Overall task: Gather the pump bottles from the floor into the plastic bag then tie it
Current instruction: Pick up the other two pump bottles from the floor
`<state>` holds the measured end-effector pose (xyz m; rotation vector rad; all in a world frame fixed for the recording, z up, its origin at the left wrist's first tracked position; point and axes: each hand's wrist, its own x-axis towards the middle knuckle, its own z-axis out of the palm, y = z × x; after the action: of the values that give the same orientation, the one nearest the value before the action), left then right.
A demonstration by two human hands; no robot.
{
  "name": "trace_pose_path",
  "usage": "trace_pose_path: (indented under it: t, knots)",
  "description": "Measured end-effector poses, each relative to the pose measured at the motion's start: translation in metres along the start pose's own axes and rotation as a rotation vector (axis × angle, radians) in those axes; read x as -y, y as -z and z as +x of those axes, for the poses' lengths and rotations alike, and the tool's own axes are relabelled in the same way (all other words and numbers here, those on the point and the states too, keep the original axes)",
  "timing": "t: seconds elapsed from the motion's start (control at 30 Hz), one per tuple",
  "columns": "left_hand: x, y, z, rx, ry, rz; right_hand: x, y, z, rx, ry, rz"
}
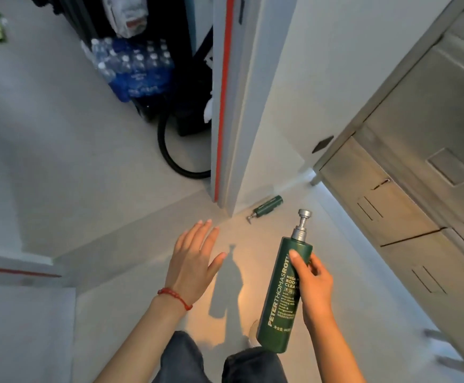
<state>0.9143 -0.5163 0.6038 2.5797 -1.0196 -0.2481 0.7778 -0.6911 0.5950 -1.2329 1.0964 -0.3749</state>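
Note:
My right hand [312,283] grips a tall dark green pump bottle [280,297] with a silver pump, held upright above the floor. A second, smaller-looking green pump bottle [268,206] lies on its side on the floor by the foot of a white door edge. My left hand [194,261] hovers over the floor with fingers spread and straight, holding nothing. It is short of the lying bottle. No plastic bag is in view.
A white door [233,106] with a red strip stands ahead. Grey metal lockers [407,205] line the right side. A pack of water bottles [134,70] and a black hose [170,150] sit behind the door. My knees [219,363] show at the bottom.

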Motion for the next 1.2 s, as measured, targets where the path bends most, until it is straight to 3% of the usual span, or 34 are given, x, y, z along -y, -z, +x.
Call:
trace_pose_path:
  t: [0.33,0.87,1.03,1.2]
  knots:
    - [-0.118,-0.04,0.076,-0.022,0.084,-0.054,0.065,0.122,0.098,0.038,0.053,-0.066]
    - [-0.148,-0.076,0.232,0.008,0.231,-0.138,0.128,0.121,0.277,0.15,0.041,-0.106]
    - [-0.163,-0.094,0.268,-0.034,0.376,-0.158,0.141,0.13,0.338,0.208,0.03,-0.157]
    - [-0.191,-0.14,0.298,-0.121,0.577,-0.25,0.144,0.14,0.411,0.372,0.0,-0.251]
